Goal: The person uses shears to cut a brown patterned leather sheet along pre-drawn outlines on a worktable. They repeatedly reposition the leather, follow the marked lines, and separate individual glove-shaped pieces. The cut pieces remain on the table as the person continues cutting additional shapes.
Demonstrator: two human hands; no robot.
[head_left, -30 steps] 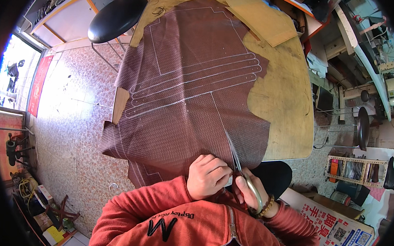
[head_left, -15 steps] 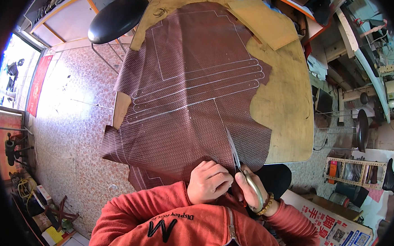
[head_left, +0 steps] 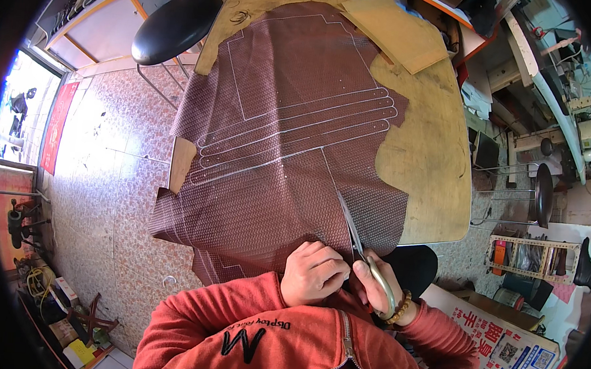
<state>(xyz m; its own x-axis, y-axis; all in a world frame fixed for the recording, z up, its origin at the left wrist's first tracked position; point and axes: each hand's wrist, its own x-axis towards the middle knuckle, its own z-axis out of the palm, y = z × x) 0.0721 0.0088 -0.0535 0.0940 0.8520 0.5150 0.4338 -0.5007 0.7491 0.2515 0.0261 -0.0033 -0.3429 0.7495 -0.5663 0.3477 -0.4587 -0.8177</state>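
Note:
A large piece of dark red-brown textured leather lies on the table and hangs over its near edge. White lines on it mark long rounded strips and angular outlines. My right hand is closed around the handles of metal scissors. Their blades point away from me, along a white line at the leather's near right part. Just left of the scissors, my left hand is closed on the leather's near edge, fingers curled. The part under its fingers is hidden.
The wooden table shows around the leather. Yellowish sheets lie at its far right corner. A black round stool stands at the far left, another stool at the right. A printed cardboard box sits at the lower right.
Very little differs. The scissors and my right hand have shifted only slightly at the same line; my left hand stays on the leather's edge.

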